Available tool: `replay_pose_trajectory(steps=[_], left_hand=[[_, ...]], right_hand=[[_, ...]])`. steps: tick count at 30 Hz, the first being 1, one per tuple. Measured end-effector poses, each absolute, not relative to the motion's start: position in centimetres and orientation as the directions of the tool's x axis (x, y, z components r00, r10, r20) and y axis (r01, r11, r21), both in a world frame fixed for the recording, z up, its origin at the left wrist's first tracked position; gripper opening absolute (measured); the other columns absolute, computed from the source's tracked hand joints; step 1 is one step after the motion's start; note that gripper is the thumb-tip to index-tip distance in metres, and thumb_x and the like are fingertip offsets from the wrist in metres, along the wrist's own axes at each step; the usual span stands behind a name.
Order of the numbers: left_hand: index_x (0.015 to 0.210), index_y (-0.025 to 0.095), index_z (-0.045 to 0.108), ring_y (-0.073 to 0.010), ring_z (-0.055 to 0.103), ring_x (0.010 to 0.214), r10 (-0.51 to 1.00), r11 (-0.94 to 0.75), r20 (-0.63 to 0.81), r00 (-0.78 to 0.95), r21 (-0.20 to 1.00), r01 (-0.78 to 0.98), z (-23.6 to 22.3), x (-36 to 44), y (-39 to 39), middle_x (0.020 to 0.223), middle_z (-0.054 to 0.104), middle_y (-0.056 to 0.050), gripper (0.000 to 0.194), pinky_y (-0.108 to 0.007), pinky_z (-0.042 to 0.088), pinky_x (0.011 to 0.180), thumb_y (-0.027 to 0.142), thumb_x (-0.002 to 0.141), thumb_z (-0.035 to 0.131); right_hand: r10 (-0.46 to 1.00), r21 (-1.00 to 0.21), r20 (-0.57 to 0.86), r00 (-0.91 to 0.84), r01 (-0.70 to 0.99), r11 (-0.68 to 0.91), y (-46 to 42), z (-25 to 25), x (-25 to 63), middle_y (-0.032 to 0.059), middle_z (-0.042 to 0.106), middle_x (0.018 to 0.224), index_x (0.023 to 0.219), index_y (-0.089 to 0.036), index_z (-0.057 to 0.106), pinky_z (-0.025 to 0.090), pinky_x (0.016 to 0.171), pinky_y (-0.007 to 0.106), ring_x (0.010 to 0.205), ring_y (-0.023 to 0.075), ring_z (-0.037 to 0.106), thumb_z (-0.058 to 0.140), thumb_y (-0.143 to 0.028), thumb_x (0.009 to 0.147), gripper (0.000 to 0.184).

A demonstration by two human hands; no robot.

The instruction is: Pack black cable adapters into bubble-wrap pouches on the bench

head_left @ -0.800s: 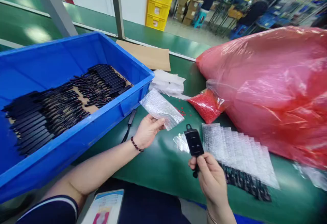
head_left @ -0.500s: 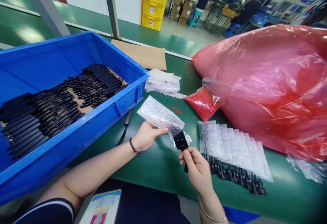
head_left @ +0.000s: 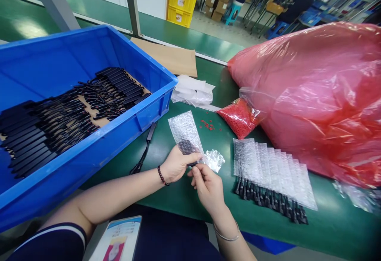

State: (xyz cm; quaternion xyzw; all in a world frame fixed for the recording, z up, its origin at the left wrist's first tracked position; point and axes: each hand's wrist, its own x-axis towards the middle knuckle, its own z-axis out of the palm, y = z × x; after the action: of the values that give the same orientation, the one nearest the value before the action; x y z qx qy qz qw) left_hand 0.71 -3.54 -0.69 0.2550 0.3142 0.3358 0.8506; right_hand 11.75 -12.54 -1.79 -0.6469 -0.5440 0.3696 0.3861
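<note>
Over the green bench (head_left: 175,197), the left hand (head_left: 174,166) pinches the bubble sleeve (head_left: 184,128); the right hand (head_left: 208,187), fingers nearly closed, pinches the black device (head_left: 187,146), best kept straight.

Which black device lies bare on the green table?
The single device beside the blue bin; the others are in the bin or in bubble bags.

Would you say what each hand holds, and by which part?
The left hand holds a bubble pouch by its lower end; the right hand pinches the black device, partly inside, at its lower end.
</note>
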Motion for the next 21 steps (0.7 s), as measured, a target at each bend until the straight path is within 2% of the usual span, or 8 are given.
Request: replay_pose_trajectory(steps=[2,3,6,8,10,16,19,21], left_hand=[[0.084,0.006,0.046,-0.0107,0.045,0.056,0.702,0.642,-0.323,0.635,0.674,-0.366,-0.8,0.6,-3.5,0.072,0.047,-0.005,0.035,-0.02,0.03,0.039,0.025,0.072,0.073],[0.085,0.006,0.047,-0.0112,0.047,0.057,0.71,0.633,-0.314,0.631,0.676,-0.377,-0.7,0.5,-3.4,0.073,0.048,-0.005,0.035,-0.021,0.034,0.041,0.024,0.071,0.074],[0.087,0.003,0.049,-0.0133,0.056,0.074,0.792,0.593,-0.331,0.513,0.619,-0.515,0.0,0.3,-2.5,0.08,0.055,-0.007,0.037,-0.027,0.049,0.072,0.014,0.065,0.077],[0.087,0.003,0.05,-0.0144,0.059,0.078,0.82,0.568,-0.337,0.464,0.581,-0.583,0.3,0.3,-2.2,0.079,0.057,-0.007,0.039,-0.032,0.047,0.085,0.011,0.063,0.079],[0.086,0.003,0.051,-0.0147,0.059,0.079,0.81,0.579,-0.328,0.485,0.577,-0.577,0.1,0.4,-2.4,0.08,0.058,-0.008,0.037,-0.031,0.048,0.083,0.011,0.063,0.079],[0.088,0.004,0.048,-0.0144,0.051,0.054,0.63,0.656,-0.235,0.74,0.672,-0.345,-1.2,0.8,-4.2,0.071,0.05,-0.007,0.037,-0.026,0.043,0.042,0.03,0.076,0.071],[0.085,0.002,0.053,-0.0123,0.056,0.07,0.676,0.656,-0.213,0.705,0.61,-0.445,-1.2,0.8,-4.6,0.077,0.056,-0.008,0.029,-0.024,0.048,0.066,0.02,0.074,0.073],[0.091,0.002,0.059,-0.0118,0.058,0.086,0.669,0.646,-0.169,0.723,0.614,-0.454,-1.2,0.8,-5.1,0.09,0.06,-0.01,0.027,-0.024,0.045,0.084,0.015,0.072,0.074]], right_hand=[[0.986,-0.93,-0.097,0.135,0.341,-0.138,-12.3,-2.3,11.7,0.0036,0.057,0.069,0.089,-0.011,0.055,0.045,0.05,0.019,0.052,0.007,0.052,0.045,-0.035,0.094,0.026],[0.988,-0.934,-0.108,0.114,0.328,-0.14,-12.4,-2.5,11.9,0.0035,0.058,0.072,0.092,-0.012,0.055,0.047,0.052,0.02,0.055,0.0075,0.053,0.046,-0.035,0.094,0.025],[0.987,-0.899,-0.157,0.014,0.412,-0.149,-13.0,-2.8,12.8,0.0005,0.059,0.088,0.107,-0.019,0.053,0.049,0.071,0.021,0.075,0.008,0.058,0.05,-0.035,0.093,0.022],[0.974,-0.88,-0.226,0.0,0.429,-0.204,-13.5,-2.8,13.1,0.0002,0.056,0.079,0.106,-0.017,0.053,0.046,0.066,0.019,0.068,0.0065,0.055,0.044,-0.038,0.095,0.025],[0.971,-0.898,-0.238,0.027,0.376,-0.23,-13.8,-2.7,13.0,0.0006,0.049,0.066,0.097,-0.012,0.053,0.039,0.054,0.018,0.054,0.0056,0.047,0.037,-0.04,0.098,0.032],[0.995,-0.891,-0.099,0.028,0.443,-0.101,-13.4,-1.7,13.0,0.0016,0.048,0.062,0.079,-0.01,0.05,0.036,0.052,0.019,0.053,0.0055,0.045,0.038,-0.032,0.097,0.03],[0.997,-0.798,0.032,0.074,0.602,-0.019,-13.2,-0.3,14.6,0.0006,0.053,0.073,0.085,-0.013,0.053,0.04,0.061,0.018,0.065,0.0058,0.05,0.046,-0.028,0.094,0.019],[0.97,-0.774,0.187,0.156,0.632,0.047,-13.3,1.0,15.4,0.0003,0.056,0.087,0.105,-0.018,0.054,0.043,0.069,0.017,0.077,0.0059,0.054,0.047,-0.024,0.094,0.015]])
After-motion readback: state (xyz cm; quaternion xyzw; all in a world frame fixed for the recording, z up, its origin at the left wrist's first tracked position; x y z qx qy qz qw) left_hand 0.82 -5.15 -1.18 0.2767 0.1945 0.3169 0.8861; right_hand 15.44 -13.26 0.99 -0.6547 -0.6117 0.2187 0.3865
